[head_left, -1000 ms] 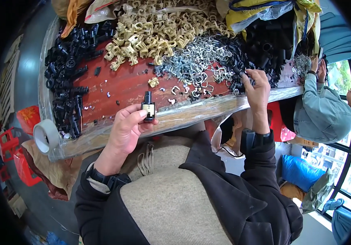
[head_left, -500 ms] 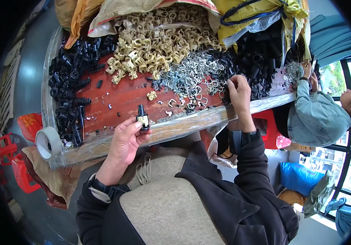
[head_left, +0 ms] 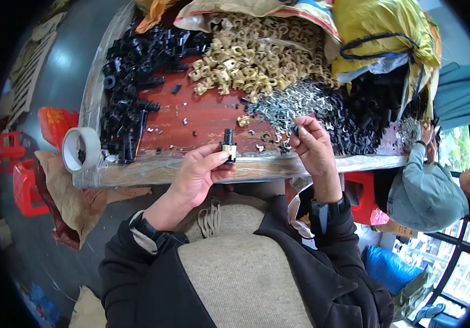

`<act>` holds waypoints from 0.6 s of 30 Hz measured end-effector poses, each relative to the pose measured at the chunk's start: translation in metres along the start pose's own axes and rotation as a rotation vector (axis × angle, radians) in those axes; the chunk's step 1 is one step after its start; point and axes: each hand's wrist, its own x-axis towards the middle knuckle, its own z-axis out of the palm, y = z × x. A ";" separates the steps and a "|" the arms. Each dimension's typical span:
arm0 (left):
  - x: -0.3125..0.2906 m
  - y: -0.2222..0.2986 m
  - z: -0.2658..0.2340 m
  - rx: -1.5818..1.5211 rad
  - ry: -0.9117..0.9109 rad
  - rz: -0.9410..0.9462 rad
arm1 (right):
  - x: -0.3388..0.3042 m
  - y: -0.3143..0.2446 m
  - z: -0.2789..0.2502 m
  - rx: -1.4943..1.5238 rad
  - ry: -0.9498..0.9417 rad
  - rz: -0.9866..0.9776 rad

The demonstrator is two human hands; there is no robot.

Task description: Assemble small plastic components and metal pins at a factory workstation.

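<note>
The left hand (head_left: pixel 201 170) has a narrow grip, thumb and fingers pinched on a black fitting (head_left: pixel 228 143) with a cream insert (head_left: pixel 232 150) in its side; its slim spout (head_left: pixel 228 134) points to twelve o'clock, and it is held over the near edge of the counter (head_left: pixel 202 117). Taking that fitting as the middle of the clock, the right hand (head_left: pixel 318 146) is at three o'clock, its grip also narrow, holding a small dark piece (head_left: pixel 295 130) whose shape is hard to make out. The hands are apart. At one o'clock, near the fitting, a lone cream clip (head_left: pixel 243 121) lies on the red top; farther out, between twelve and one, is a wide heap of cream clips (head_left: pixel 251 60). Shiny metal clips (head_left: pixel 287 104) spread at two o'clock, beside black plastic bits (head_left: pixel 352 130) just short of three. A yellow bag (head_left: pixel 377 27) sits farther out at two. Loose black parts (head_left: pixel 136 82) are piled at ten, and a roll of pale tape (head_left: pixel 94 148) stands at nine by the counter's corner. Just past three, well apart, is a person (head_left: pixel 426 183) in a blue-grey jacket, with a red stool (head_left: pixel 362 188) nearer, toward four.
</note>
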 end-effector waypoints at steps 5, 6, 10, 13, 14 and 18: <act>0.005 0.003 0.000 -0.018 -0.010 -0.031 | 0.003 0.015 0.029 -0.083 -0.192 0.031; 0.005 0.003 0.001 -0.022 0.002 -0.029 | 0.003 0.017 0.035 -0.140 -0.245 -0.010; 0.007 0.005 0.006 0.026 -0.013 -0.060 | 0.001 0.019 0.056 -0.334 -0.369 -0.152; 0.005 0.003 0.007 0.047 -0.073 -0.058 | -0.006 0.018 0.069 -0.496 -0.407 -0.264; 0.004 0.003 0.008 0.051 -0.075 -0.057 | -0.008 0.018 0.073 -0.576 -0.356 -0.316; -0.003 0.000 0.014 0.048 -0.084 -0.050 | -0.019 0.018 0.079 -0.791 -0.233 -0.510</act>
